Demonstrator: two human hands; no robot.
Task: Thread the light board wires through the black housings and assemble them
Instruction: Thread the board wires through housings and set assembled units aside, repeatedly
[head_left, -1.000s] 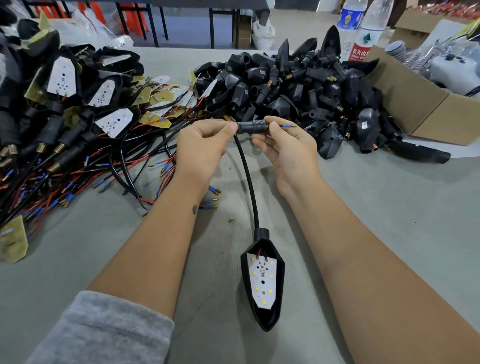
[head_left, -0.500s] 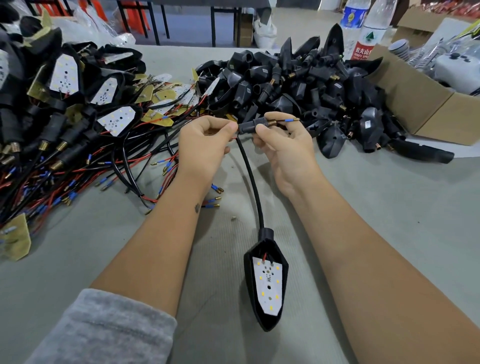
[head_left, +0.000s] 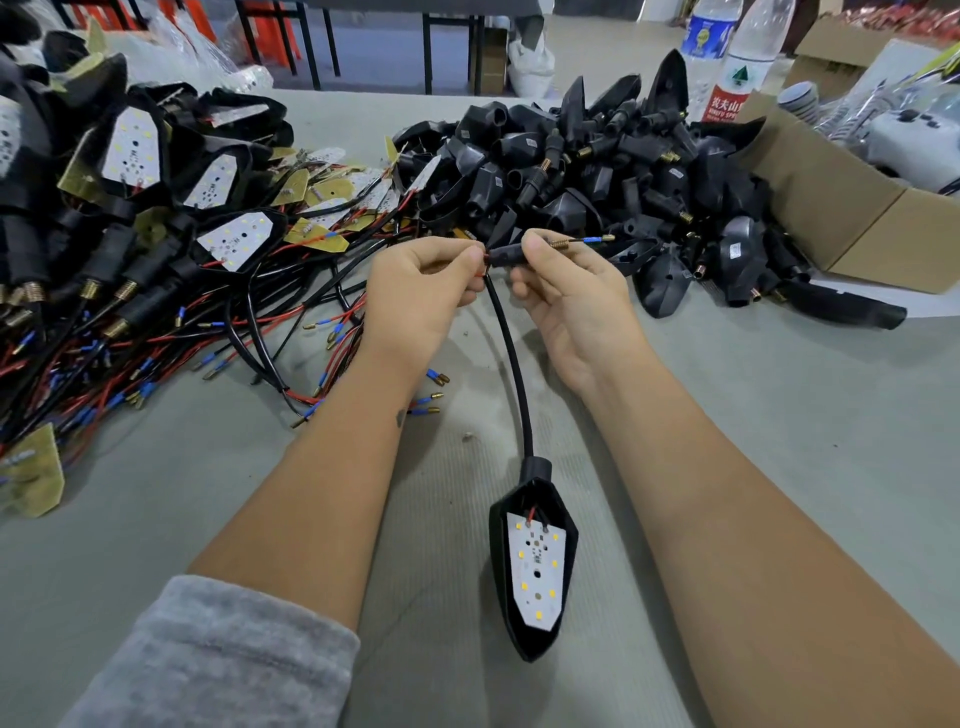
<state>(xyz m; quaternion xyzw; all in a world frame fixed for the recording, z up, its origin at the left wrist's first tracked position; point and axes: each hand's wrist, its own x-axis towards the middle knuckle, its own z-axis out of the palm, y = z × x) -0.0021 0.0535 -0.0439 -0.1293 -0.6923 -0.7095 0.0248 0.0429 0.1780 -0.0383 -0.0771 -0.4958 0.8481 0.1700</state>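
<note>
Since a second ago: more of the wire end stands out to the right of the small black stem housing (head_left: 506, 256), with a brass threaded tip (head_left: 559, 242) now exposed past the right thumb; both hands have stayed in place above the desk (head_left: 779, 426).

Left hand (head_left: 415, 291): fingers curled, thumb and forefinger pinching the red wire and black cable where they enter the left end of the stem housing.

Right hand (head_left: 566, 296): fingers curled, thumb and forefinger pinching the stem housing at its right end; blue-sleeved wire terminal (head_left: 592, 239) projects beyond it to the right.

Black cable (head_left: 511, 364): runs from the pinch point down toward the viewer in a gentle curve, into the neck of the black lamp housing (head_left: 519, 623).

Black lamp housing: lies on the desk between the forearms, open side up, point toward the viewer.

Light board (head_left: 535, 571): white, dotted with yellow LEDs, seated inside that housing; red and black leads at its upper end.

Heap of empty black housings (head_left: 597, 171): far side of desk, right of centre, just behind the hands.

Heap of wired light boards and finished units (head_left: 156, 234): left side of desk, red and black wires with blue-sleeved ends trailing out.

Cardboard box (head_left: 857, 223): right of the housing heap, touching it.

Two plastic bottles (head_left: 727, 57): behind the heap.

Grey sleeve (head_left: 208, 660): pushed up on the left forearm.
</note>
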